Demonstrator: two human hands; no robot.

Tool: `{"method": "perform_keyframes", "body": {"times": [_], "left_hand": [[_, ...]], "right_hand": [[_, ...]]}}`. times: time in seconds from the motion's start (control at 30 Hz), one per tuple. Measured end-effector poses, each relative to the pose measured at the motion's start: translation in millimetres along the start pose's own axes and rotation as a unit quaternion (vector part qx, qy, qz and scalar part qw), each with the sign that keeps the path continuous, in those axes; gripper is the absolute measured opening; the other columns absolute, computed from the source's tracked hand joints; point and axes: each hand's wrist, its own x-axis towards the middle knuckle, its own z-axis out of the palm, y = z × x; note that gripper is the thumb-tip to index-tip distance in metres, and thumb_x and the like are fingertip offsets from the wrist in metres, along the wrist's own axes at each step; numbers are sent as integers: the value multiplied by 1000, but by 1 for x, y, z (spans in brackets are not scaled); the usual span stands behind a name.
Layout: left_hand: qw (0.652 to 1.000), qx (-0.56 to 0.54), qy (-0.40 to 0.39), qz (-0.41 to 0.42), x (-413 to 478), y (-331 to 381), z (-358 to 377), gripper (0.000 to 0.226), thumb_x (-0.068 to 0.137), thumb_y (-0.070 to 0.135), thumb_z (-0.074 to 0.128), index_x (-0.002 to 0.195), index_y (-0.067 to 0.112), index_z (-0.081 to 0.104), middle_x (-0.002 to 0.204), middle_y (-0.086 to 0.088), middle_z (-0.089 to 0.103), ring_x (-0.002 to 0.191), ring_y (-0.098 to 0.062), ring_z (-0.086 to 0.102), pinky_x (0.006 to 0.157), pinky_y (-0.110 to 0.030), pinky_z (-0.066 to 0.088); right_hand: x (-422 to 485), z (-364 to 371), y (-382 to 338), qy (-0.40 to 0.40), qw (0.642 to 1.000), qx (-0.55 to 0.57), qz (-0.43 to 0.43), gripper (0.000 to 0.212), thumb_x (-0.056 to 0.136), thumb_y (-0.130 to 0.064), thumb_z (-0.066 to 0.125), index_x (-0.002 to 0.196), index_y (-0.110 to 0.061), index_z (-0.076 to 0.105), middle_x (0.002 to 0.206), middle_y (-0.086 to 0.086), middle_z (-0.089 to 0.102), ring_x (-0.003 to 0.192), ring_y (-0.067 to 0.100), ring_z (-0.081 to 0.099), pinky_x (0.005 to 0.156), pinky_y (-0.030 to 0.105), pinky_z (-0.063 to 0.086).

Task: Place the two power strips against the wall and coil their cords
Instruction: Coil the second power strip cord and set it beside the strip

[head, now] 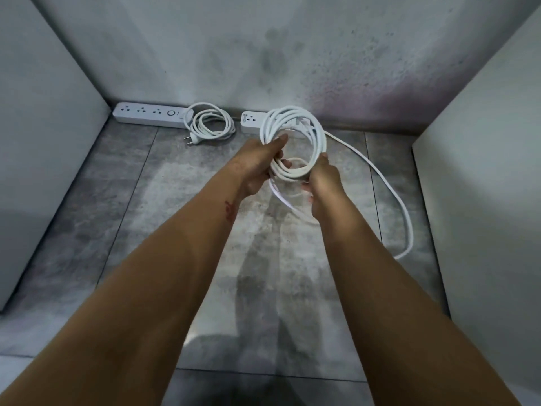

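Two white power strips lie against the stained back wall. The left strip (149, 116) has its cord (211, 125) coiled on the floor beside it, plug end toward me. The right strip (250, 122) is partly hidden behind a bundle of white cord loops (295, 136) that I hold up in the air. My left hand (263, 164) grips the loops on their left side. My right hand (323, 183) holds the bundle's lower right and the cord feeding into it. The loose rest of that cord (392, 197) trails over the floor to the right.
The grey tiled floor (123, 200) is bounded by a white panel (38, 118) on the left and another white panel (483, 171) on the right. The back wall (263, 54) carries dark mould stains.
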Motion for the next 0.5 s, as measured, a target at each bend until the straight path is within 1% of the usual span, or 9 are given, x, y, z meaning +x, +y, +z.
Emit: {"method": "perform_keyframes", "body": {"times": [0.07, 0.1, 0.17, 0.23, 0.3, 0.37, 0.4, 0.43, 0.5], "left_hand": [[998, 69, 6, 2, 4, 7, -1, 23, 98, 6, 54, 75, 9, 52, 60, -5, 47, 45, -14, 54, 60, -30, 48], [995, 103, 0, -1, 6, 11, -2, 21, 97, 3, 54, 77, 8, 52, 63, -6, 46, 48, -15, 53, 59, -30, 48], [986, 166, -27, -16, 7, 17, -4, 17, 96, -1, 53, 80, 6, 52, 68, -8, 46, 55, -17, 52, 60, -29, 48], [972, 224, -70, -28, 6, 22, -4, 11, 95, 0, 55, 85, 5, 54, 72, -9, 50, 59, -17, 53, 66, -34, 43], [960, 256, -114, -24, 4, 25, 0, 7, 93, -2, 56, 92, 4, 57, 77, -9, 54, 63, -17, 55, 72, -37, 42], [950, 277, -145, -15, -1, 28, 8, 11, 92, -6, 56, 93, 5, 60, 79, -9, 58, 66, -17, 58, 72, -32, 48], [945, 286, -157, -12, -3, 30, 12, 12, 91, -7, 56, 91, 5, 61, 77, -9, 59, 66, -17, 60, 70, -30, 51], [942, 291, -168, -10, -7, 32, 15, 12, 90, -8, 57, 89, 4, 62, 75, -10, 60, 66, -17, 61, 69, -28, 53], [942, 288, -174, -8, -10, 32, 20, 11, 87, -9, 61, 89, 1, 63, 75, -12, 61, 68, -19, 63, 73, -31, 54]], "right_hand": [[9, -7, -6, 43, 994, -94, -39, 42, 97, -29, 44, 134, -9, 46, 138, 13, 53, 120, 30, 54, 99, 40, 43], [12, -13, -11, 64, 986, -135, -75, 46, 93, -24, 48, 137, -14, 42, 142, 11, 49, 126, 31, 49, 105, 45, 40], [13, -24, -23, 66, 959, -203, -184, 61, 85, -20, 54, 143, -23, 35, 149, 3, 41, 135, 27, 40, 111, 46, 33], [10, -34, -38, 7, 914, -278, -297, 78, 79, -17, 60, 149, -29, 27, 153, -1, 34, 140, 24, 32, 114, 45, 30], [11, -41, -50, -60, 839, -391, -373, 86, 75, -16, 66, 150, -32, 26, 153, -1, 35, 140, 24, 32, 113, 44, 32], [14, -46, -55, -98, 770, -479, -409, 77, 73, -20, 70, 143, -30, 40, 146, 1, 45, 134, 25, 42, 108, 43, 38], [14, -47, -57, -109, 755, -490, -422, 65, 72, -21, 70, 134, -27, 52, 137, 2, 55, 126, 25, 51, 102, 40, 44], [14, -49, -57, -111, 756, -479, -432, 50, 72, -22, 69, 122, -24, 61, 123, 3, 63, 115, 24, 58, 94, 37, 48], [11, -53, -58, -102, 789, -428, -430, 34, 73, -22, 70, 106, -16, 65, 105, 2, 65, 96, 21, 62, 80, 32, 50]]}}
